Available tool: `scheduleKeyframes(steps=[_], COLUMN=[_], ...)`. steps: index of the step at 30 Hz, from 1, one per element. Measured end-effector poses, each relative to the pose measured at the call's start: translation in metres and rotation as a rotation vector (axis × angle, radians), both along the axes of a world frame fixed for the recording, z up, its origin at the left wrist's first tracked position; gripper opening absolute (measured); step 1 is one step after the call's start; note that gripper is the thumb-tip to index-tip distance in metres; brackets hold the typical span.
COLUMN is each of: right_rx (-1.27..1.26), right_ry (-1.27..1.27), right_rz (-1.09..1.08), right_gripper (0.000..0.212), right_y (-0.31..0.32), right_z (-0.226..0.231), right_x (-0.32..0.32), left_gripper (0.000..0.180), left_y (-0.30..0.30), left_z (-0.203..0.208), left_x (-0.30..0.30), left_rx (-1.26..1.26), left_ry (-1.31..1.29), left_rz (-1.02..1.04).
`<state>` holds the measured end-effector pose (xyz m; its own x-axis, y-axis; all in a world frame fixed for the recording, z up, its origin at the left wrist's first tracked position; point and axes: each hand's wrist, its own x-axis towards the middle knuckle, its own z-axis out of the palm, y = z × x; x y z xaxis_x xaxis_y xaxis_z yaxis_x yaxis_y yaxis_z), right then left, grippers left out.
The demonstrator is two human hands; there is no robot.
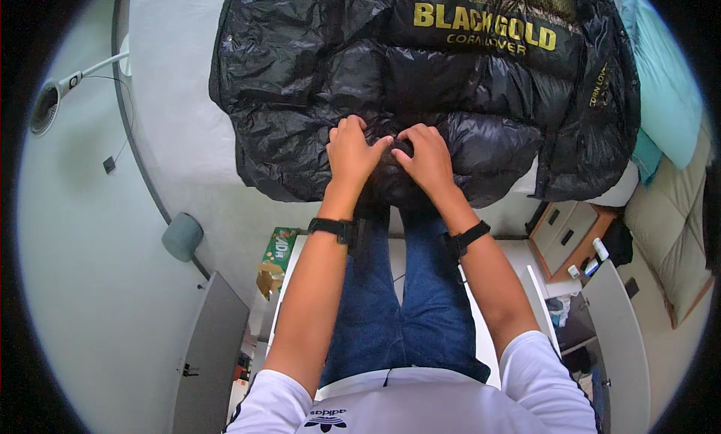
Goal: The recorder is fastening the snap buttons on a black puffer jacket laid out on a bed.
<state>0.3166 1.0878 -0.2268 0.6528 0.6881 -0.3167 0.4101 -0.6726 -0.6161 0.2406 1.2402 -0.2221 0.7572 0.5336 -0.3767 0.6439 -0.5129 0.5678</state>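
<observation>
A glossy black puffer jacket (300, 81) with gold lettering is spread over a white bed, its near edge hanging toward me. Close together near the middle of that edge, both of my hands press into the fabric. My left hand (354, 152) has its fingers curled into a fold, the thumb pointing right. Beside it, my right hand (426, 155) bunches the same padded area between thumb and fingers. The thumbs almost meet, and the fingertips are partly sunk out of sight in the folds.
White bedding (176, 96) shows left of the jacket, with a light blue pillow (665, 81) at the far right. A white fan (46, 107) stands at the left wall. Lower down are a grey stool (182, 236), a green carton (278, 254), a drawer cabinet (563, 235) and opened cupboard doors (619, 344).
</observation>
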Motion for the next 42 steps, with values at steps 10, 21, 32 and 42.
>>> scheduleKeyframes(steps=[10,21,32,42], right_rx=[-0.024,0.069,-0.314,-0.366], right_ry=[0.118,0.02,-0.118,0.007], right_rz=[-0.184,-0.039,-0.222,-0.216], right_gripper=[0.026,0.014,0.042,0.027], right_y=[-0.011,0.0,0.028,0.031], right_z=[-0.01,-0.012,-0.021,-0.032], right_x=[0.003,-0.022,-0.055,-0.034], left_gripper=[0.018,0.031,0.016,0.021], left_y=[0.002,-0.024,-0.022,-0.023], left_z=[-0.024,-0.026,-0.043,-0.01], left_x=[-0.01,-0.009,-0.018,-0.029], left_rx=[0.029,0.251,0.193,-0.251], left_ry=[-0.022,0.001,0.127,-0.1], left_rz=[0.008,-0.081,-0.157,0.135])
